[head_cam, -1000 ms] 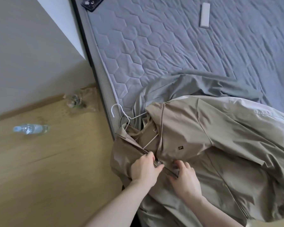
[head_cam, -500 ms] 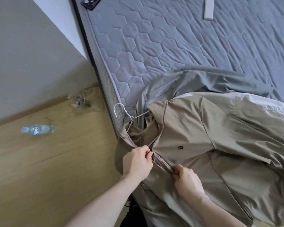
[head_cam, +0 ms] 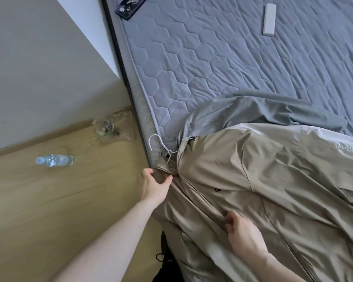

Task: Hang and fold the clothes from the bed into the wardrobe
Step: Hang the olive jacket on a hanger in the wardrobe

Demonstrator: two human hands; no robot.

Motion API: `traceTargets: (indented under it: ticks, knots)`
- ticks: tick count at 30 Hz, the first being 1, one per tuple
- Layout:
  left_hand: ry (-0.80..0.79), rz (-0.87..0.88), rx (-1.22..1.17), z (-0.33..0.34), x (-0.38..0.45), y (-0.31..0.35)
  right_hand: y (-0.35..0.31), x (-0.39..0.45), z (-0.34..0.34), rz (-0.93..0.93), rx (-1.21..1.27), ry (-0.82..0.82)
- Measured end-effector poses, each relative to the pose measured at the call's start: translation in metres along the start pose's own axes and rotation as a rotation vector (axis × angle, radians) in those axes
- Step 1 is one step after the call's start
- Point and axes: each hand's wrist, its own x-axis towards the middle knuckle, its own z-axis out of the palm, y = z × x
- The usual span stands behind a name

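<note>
Beige zip-front jacket point(head_cam: 263, 190) on a white wire hanger point(head_cam: 161, 146), spread over the edge of the grey quilted mattress point(head_cam: 212, 68), collar pinched by the left hand point(head_cam: 154, 187), front fabric gripped by the right hand's point(head_cam: 244, 235) curled fingers, grey-green garment point(head_cam: 253, 112) underneath, clear plastic bottle point(head_cam: 54, 160) lying on the wooden floor point(head_cam: 49, 200).

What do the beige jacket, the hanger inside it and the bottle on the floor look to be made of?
Jacket: thin, smooth synthetic weave, likely nylon or polyester, judging by its soft sheen and fine creases.
Hanger: thin white wire, probably coated metal.
Bottle: clear plastic, see-through.
</note>
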Motion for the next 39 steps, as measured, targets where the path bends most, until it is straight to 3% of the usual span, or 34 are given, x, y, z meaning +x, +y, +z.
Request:
traceTargets:
  ticks: [3,5,10,14,20,22,25,30,33,39]
  knots:
    - [-0.186,-0.131,0.044,-0.015,0.006,-0.013,0.011,-0.011,-0.006,-0.012,0.038,0.068]
    - [-0.251,-0.082,0.087,-0.021,0.002,-0.018,0.014,-0.02,-0.01,-0.007,0.064,0.098]
    - [-0.29,0.08,0.066,-0.031,-0.032,-0.013,0.002,-0.051,-0.028,-0.017,0.133,0.152]
    - [-0.302,-0.037,0.165,-0.034,-0.038,-0.011,-0.011,-0.068,-0.038,-0.016,0.149,0.141]
    - [-0.351,-0.192,0.047,0.009,-0.011,-0.029,-0.013,-0.049,-0.015,-0.032,0.227,0.156]
    - [-0.253,-0.186,-0.031,0.019,-0.01,-0.04,-0.009,-0.047,-0.003,-0.017,0.233,0.153]
    - [-0.093,-0.088,-0.188,0.019,-0.028,-0.051,-0.002,-0.057,0.011,0.0,0.27,0.154]
    - [0.002,0.19,-0.263,-0.022,-0.098,-0.035,-0.001,-0.101,-0.015,-0.039,0.365,0.217]
    - [0.017,0.305,-0.326,-0.058,-0.148,-0.014,-0.005,-0.135,-0.059,-0.08,0.371,0.271]
    - [-0.045,0.378,-0.417,-0.129,-0.284,0.027,-0.023,-0.208,-0.189,-0.184,0.369,0.404]
